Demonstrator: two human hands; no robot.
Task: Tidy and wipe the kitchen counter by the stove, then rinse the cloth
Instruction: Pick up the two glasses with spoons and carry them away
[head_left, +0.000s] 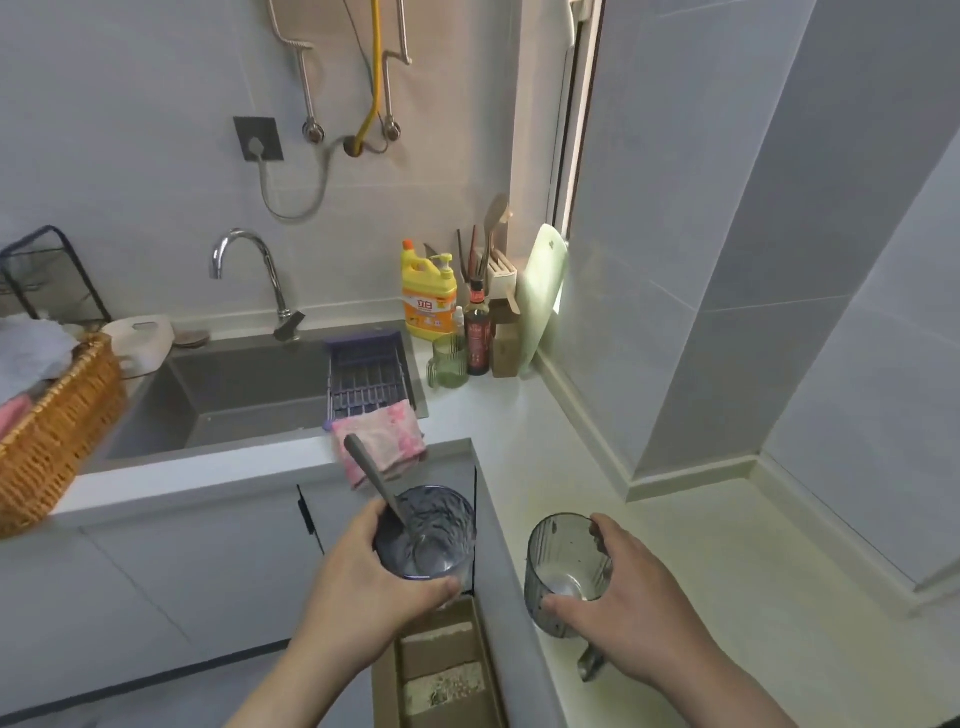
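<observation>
Counting from my seat, I see two glasses, one in each hand. My left hand (363, 582) is curled around a dark ribbed glass (426, 535), fingers closed on its side, holding it in the air in front of the cabinet doors; one spoon (374, 480) stands tilted inside it, handle leaning up and left. My right hand (618, 608) grips a second, clear glass (561, 566) at the near edge of the table (675, 519), thumb on the near side and fingers over the far rim. I cannot tell whether that glass rests on the table or is just off it. A metal end (589, 665) pokes out below my right palm; I cannot tell what it belongs to.

One cloth (382, 441), pink and patterned, hangs over the front edge of the sink (234, 395), just beyond the left glass. One purple drain rack (369, 371) sits across the right part of the sink, touching the cloth's far edge. One tap (254, 275) curves over the basin.

At the back corner of the table stand one yellow soap bottle (428, 301), one dark sauce bottle (478, 338), one green mug (449, 361) and one pale cutting board (543, 291) leaning on the wall. One wicker basket (57, 426) sits at the far left.
</observation>
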